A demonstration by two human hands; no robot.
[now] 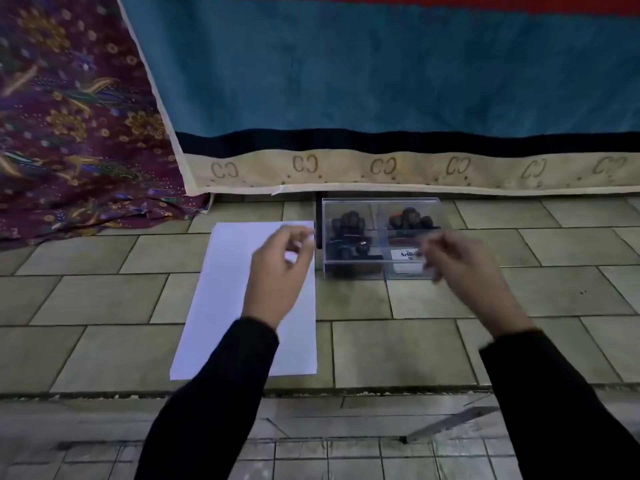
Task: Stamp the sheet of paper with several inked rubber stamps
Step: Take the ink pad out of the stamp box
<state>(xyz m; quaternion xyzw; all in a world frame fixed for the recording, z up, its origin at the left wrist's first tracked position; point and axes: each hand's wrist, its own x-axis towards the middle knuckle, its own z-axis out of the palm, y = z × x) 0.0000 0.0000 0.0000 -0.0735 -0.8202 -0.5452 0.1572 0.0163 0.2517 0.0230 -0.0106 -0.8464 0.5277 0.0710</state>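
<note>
Floor tiles under paper, blanket behind

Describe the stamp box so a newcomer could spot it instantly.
Start at the blue hanging cloth with the beige hem. On the tiled floor just below it, right of the white sheet of paper, sits the clear plastic box. It alone is transparent, showing dark stamps inside.

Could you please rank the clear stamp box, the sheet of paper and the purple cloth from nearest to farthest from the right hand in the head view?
1. Clear stamp box: at the fingertips of the right hand.
2. Sheet of paper: left of the box.
3. Purple cloth: far left, at the back.
</note>
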